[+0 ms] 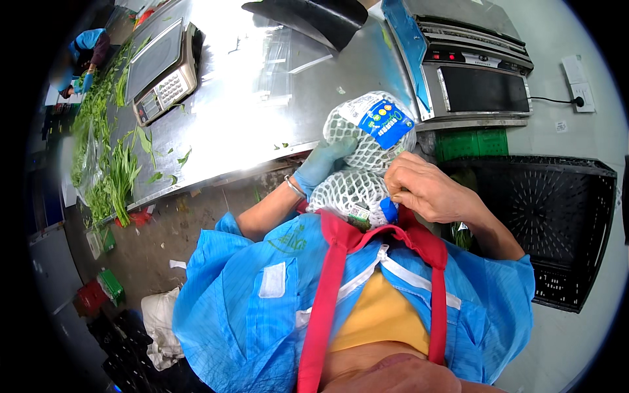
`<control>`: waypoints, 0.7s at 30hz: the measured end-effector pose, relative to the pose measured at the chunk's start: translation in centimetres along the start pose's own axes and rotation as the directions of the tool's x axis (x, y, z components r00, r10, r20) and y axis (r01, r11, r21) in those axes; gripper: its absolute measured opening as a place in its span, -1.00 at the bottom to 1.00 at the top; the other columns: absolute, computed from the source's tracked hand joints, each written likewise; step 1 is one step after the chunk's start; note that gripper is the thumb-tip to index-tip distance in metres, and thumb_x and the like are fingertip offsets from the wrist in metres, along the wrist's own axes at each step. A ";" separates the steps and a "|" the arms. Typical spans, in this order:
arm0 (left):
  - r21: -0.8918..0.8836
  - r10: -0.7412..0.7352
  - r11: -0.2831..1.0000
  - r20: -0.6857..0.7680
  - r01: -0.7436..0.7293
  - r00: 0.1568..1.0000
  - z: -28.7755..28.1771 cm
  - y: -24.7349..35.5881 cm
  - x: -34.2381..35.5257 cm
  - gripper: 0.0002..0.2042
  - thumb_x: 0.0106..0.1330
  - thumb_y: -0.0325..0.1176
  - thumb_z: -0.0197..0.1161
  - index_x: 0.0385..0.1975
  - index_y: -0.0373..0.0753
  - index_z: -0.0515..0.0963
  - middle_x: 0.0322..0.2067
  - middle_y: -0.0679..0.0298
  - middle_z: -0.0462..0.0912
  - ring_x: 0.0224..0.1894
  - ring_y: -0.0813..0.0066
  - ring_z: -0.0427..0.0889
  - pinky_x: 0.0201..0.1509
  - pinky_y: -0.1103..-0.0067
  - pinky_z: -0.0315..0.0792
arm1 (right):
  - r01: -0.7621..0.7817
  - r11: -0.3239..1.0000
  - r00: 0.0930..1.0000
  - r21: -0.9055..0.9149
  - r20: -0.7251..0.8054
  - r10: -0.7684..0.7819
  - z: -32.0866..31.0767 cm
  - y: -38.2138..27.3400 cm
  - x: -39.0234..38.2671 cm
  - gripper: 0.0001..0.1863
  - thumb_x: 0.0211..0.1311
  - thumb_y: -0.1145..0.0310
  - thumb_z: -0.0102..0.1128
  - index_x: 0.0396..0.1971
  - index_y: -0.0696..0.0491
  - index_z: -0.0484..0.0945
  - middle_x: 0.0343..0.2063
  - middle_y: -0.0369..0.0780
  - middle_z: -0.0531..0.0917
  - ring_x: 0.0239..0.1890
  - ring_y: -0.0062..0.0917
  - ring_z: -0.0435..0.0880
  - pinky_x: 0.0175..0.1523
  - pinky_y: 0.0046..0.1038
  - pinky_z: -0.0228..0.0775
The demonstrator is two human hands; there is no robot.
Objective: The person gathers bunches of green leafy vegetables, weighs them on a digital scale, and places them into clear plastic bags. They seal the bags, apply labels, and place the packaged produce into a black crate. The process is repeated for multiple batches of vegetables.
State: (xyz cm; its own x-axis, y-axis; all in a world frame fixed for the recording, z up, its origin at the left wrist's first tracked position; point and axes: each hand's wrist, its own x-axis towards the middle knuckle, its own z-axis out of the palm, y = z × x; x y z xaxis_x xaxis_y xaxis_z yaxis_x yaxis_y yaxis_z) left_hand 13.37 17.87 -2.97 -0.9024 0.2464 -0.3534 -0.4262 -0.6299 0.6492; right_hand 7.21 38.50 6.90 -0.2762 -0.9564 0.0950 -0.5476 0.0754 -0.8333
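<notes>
Two rounded bundles in white netting are stacked against my chest. The upper netted bundle carries a blue label and rests by the table's front edge. Below it, the lower netted bundle has a small printed sticker and a blue piece at its side. What is inside the netting is hard to make out. My left hand, in a thin bluish glove, is curled round the left side of the bundles. My bare right hand is closed in a pinch just above the blue piece; whatever lies between its fingertips is hidden.
A metal table bears a scale, leafy greens and a black curved sheet. At right stand a wrapping machine and a black crate. Another person is at far left.
</notes>
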 end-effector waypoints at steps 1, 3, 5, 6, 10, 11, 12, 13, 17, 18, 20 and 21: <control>-0.015 0.010 1.000 0.000 -0.010 1.000 -0.2 -0.1 0.1 -0.54 0.24 -0.18 0.11 0.08 -0.26 0.26 -0.11 0.19 0.52 -0.12 0.42 0.55 -0.02 0.47 0.48 | -0.045 0.998 0.997 0.045 -0.052 0.048 -0.2 0.1 0.0 -0.89 0.01 0.55 0.08 -0.46 0.13 0.34 -0.50 -0.19 0.39 -0.40 -0.34 0.36 -0.25 -0.41 0.24; -0.061 0.071 0.996 0.013 -0.070 0.997 -0.2 0.1 -0.1 -0.49 0.21 -0.23 0.15 0.13 -0.25 0.20 -0.04 0.17 0.46 -0.06 0.38 0.52 0.03 0.44 0.44 | -0.127 0.982 0.978 0.143 -0.149 0.148 -0.7 0.2 -0.2 -0.89 0.02 0.53 0.08 -0.42 0.14 0.37 -0.51 -0.22 0.43 -0.44 -0.43 0.40 -0.30 -0.46 0.25; -0.012 0.108 0.994 -0.012 -0.108 0.994 -1.3 0.2 -0.4 -0.45 0.19 -0.23 0.17 0.15 -0.24 0.18 -0.02 0.18 0.44 -0.02 0.38 0.49 0.06 0.43 0.41 | -0.200 0.904 0.826 0.378 -0.431 0.363 -2.2 0.9 -0.2 -0.96 0.14 0.49 0.02 -0.42 0.13 0.40 -0.47 -0.28 0.47 -0.45 -0.68 0.42 -0.34 -0.67 0.24; 0.013 0.127 0.992 -0.024 -0.127 0.992 -2.0 0.1 -0.5 -0.44 0.18 -0.23 0.18 0.16 -0.24 0.17 -0.01 0.18 0.43 -0.01 0.38 0.48 0.08 0.43 0.40 | -0.226 0.815 0.694 0.534 -0.498 0.519 -2.7 1.0 0.2 -0.91 0.19 0.43 0.01 -0.39 0.13 0.41 -0.46 -0.29 0.48 -0.46 -0.71 0.42 -0.36 -0.70 0.24; -0.063 0.206 0.976 -0.014 -0.206 0.979 -1.3 0.1 -0.6 -0.47 0.11 -0.43 0.25 0.12 -0.27 0.25 -0.07 0.25 0.50 -0.06 0.47 0.51 0.03 0.51 0.42 | -0.315 0.698 0.707 0.643 -0.332 0.625 -1.8 2.5 1.6 -0.81 0.19 0.32 0.10 -0.40 0.16 0.44 -0.55 -0.34 0.48 -0.56 -0.79 0.36 -0.46 -0.73 0.22; -0.068 0.189 0.980 -0.012 -0.190 0.982 -1.4 0.3 -0.6 -0.44 0.08 -0.45 0.28 0.12 -0.26 0.25 -0.06 0.24 0.49 -0.05 0.47 0.50 0.03 0.50 0.42 | -0.337 0.697 0.716 0.632 -0.309 0.626 -1.8 2.3 2.1 -0.81 0.19 0.32 0.12 -0.42 0.16 0.44 -0.56 -0.34 0.48 -0.56 -0.79 0.36 -0.47 -0.73 0.22; -0.067 0.191 0.979 -0.008 -0.191 0.982 -1.5 0.4 -0.5 -0.44 0.08 -0.46 0.28 0.11 -0.26 0.26 -0.06 0.25 0.50 -0.06 0.48 0.51 0.03 0.50 0.42 | -0.359 0.697 0.724 0.621 -0.286 0.628 -1.9 2.2 2.5 -0.81 0.18 0.32 0.13 -0.45 0.15 0.45 -0.58 -0.35 0.48 -0.56 -0.79 0.36 -0.48 -0.73 0.22; -0.067 0.197 0.978 -0.009 -0.197 0.980 -1.4 0.4 -0.6 -0.45 0.07 -0.46 0.29 0.11 -0.26 0.26 -0.07 0.25 0.50 -0.06 0.48 0.51 0.02 0.51 0.42 | -0.392 0.694 0.710 0.604 -0.280 0.646 -2.0 2.0 2.6 -0.79 0.15 0.32 0.17 -0.50 0.14 0.44 -0.62 -0.36 0.46 -0.60 -0.79 0.35 -0.53 -0.72 0.20; -0.036 0.177 0.983 -0.046 -0.179 0.983 -1.8 0.1 -0.3 -0.47 0.06 -0.53 0.27 0.08 -0.26 0.29 -0.12 0.26 0.53 -0.11 0.51 0.53 -0.02 0.54 0.45 | -0.438 0.707 0.729 0.556 -0.241 0.641 -1.7 2.3 2.2 -0.78 0.16 0.30 0.17 -0.53 0.13 0.42 -0.69 -0.38 0.43 -0.66 -0.80 0.32 -0.59 -0.72 0.17; -0.032 0.177 0.983 -0.045 -0.178 0.983 -1.9 0.1 -0.2 -0.48 0.06 -0.54 0.26 0.08 -0.26 0.29 -0.12 0.27 0.54 -0.12 0.51 0.54 -0.03 0.54 0.46 | -0.425 0.700 0.730 0.573 -0.241 0.640 -1.5 2.2 2.4 -0.78 0.16 0.30 0.17 -0.53 0.12 0.41 -0.70 -0.38 0.42 -0.69 -0.80 0.32 -0.61 -0.72 0.16; 0.009 0.150 0.989 -0.020 -0.150 0.989 -2.2 0.3 0.0 -0.44 0.04 -0.47 0.30 0.09 -0.28 0.26 -0.10 0.24 0.51 -0.10 0.48 0.52 -0.01 0.53 0.44 | -0.418 0.652 0.705 0.633 -0.227 0.672 -1.2 2.2 2.6 -0.78 0.16 0.30 0.16 -0.55 0.10 0.40 -0.72 -0.38 0.41 -0.73 -0.80 0.31 -0.66 -0.72 0.13; 0.045 0.135 0.990 -0.006 -0.135 0.991 -2.6 0.3 0.1 -0.38 0.02 -0.38 0.34 0.11 -0.29 0.24 -0.07 0.23 0.49 -0.06 0.45 0.50 0.03 0.51 0.42 | -0.420 0.610 0.682 0.672 -0.211 0.701 -1.1 2.3 2.7 -0.77 0.17 0.30 0.15 -0.55 0.10 0.39 -0.73 -0.38 0.41 -0.75 -0.79 0.31 -0.68 -0.73 0.11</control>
State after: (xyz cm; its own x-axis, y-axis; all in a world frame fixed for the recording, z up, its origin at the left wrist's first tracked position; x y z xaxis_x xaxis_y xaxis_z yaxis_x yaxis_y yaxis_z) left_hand 13.36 15.82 -4.58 -0.9515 0.1544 -0.2663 -0.3029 -0.6236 0.7207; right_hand 4.38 36.37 5.87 -0.7384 -0.5396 -0.4046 0.3126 0.2577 -0.9143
